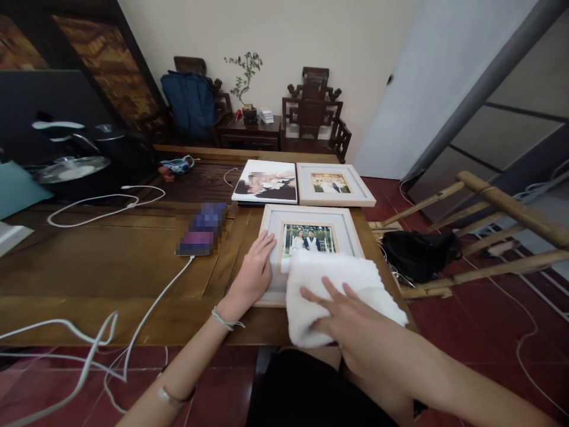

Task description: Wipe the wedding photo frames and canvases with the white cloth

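One frame (306, 237) lies top-away, long axis unclear. My left grip (252, 271) touches it, flat; my right grip (355, 323) spreads over cloth (335, 268).

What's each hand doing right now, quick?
Left hand: open, resting on the left side of the nearest picture frame.
Right hand: open and spread on the white cloth.

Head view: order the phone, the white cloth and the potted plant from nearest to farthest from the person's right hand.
1. White cloth: directly under the right hand.
2. Phone: on the table, to the hand's left.
3. Potted plant: beyond the table, near the wall.
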`<state>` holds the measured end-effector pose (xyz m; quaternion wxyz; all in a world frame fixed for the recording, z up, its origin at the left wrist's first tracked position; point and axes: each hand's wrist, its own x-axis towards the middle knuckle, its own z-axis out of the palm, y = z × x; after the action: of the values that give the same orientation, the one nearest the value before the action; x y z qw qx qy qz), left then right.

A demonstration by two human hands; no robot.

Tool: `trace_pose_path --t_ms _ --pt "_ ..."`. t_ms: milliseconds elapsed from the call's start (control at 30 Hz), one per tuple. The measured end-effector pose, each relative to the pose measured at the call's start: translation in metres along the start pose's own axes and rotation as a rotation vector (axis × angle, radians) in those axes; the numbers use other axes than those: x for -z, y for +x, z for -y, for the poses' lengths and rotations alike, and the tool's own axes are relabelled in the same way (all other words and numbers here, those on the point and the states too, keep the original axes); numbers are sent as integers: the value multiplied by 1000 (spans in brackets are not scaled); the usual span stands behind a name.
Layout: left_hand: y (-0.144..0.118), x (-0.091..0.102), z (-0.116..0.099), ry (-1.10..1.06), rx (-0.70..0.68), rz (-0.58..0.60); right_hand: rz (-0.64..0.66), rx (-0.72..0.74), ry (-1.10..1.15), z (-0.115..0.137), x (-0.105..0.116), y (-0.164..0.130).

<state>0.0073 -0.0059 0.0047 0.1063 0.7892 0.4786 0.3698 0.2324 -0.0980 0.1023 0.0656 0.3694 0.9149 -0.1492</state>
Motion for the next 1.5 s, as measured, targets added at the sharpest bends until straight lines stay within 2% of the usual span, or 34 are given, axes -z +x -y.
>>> trace_pose_path --t_ms 100,267,333,400,467,533,633,767,833,900,1000,1200,1267,1367,1500 --pt "0 -2 2 -14 -2 -3 -100 -66 -46 -27 -6 30" --pt "-1 -2 4 -27 -9 4 -307 -256 -281 -104 9 86" --pt "-1 -2 4 -24 -21 0 -334 -278 -329 -125 20 99" --pt "0 -1 4 -22 -28 -7 -315 -264 -361 -134 26 104" --pt "0 -1 4 -23 -32 -15 -268 -231 -376 -131 27 100" --pt "0 -2 4 -23 -29 -20 -217 -197 -372 -118 21 86" --pt "0 -2 2 -13 -15 -16 -128 -148 -311 -85 12 53" --pt "0 -1 0 10 -8 -5 24 -91 -107 -36 11 2" --pt "0 0 -1 15 -8 -8 50 -41 -18 -19 13 -15" --pt "1 0 -1 15 -10 -10 36 -14 30 -12 13 -21" --pt "1 0 0 6 -17 -4 -27 -74 36 -25 10 -6" --pt "1 -1 3 -25 -31 -25 -379 -302 -263 -104 26 61" --pt "1 -1 3 -32 -25 -24 -447 -346 -344 -123 32 76" --pt "2 0 3 -33 -14 -25 -402 -324 -390 -130 29 84" --pt "2 0 2 -11 -21 -28 -258 -225 -384 -100 10 62"
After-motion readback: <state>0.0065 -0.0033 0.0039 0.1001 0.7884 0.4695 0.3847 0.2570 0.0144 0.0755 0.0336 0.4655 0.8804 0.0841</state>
